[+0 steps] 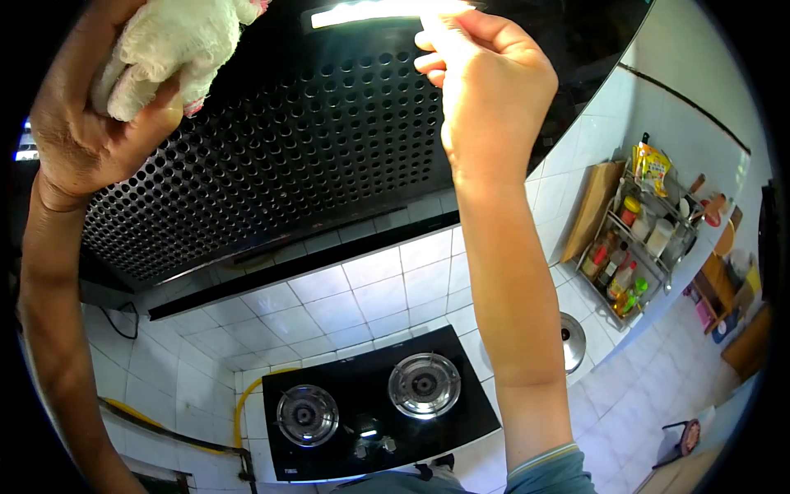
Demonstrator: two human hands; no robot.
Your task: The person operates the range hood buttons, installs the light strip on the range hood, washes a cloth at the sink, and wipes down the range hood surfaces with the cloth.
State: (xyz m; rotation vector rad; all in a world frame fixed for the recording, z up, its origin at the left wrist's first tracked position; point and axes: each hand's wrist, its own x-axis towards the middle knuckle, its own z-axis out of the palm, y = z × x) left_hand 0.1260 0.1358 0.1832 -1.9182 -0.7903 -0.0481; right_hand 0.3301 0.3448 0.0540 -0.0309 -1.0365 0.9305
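A crumpled white cloth [177,49] with pinkish-red bits at its edges is gripped in my left hand [103,148], up at the top left. Behind it spreads the black range hood [461,185] with its perforated panel [313,136]. My right hand [498,99] is raised to the lit lamp strip [362,12] on the hood, thumb and fingers pinched together at the strip's right end. Glare hides the fingertips, so I cannot make out what lies between them.
Below the hood is a black two-burner gas stove [354,370] with a yellow hose [240,407] on its left. A metal lid [573,342] lies on the counter, partly behind my right arm. A spice rack [638,239] and a wooden board [591,210] stand at right.
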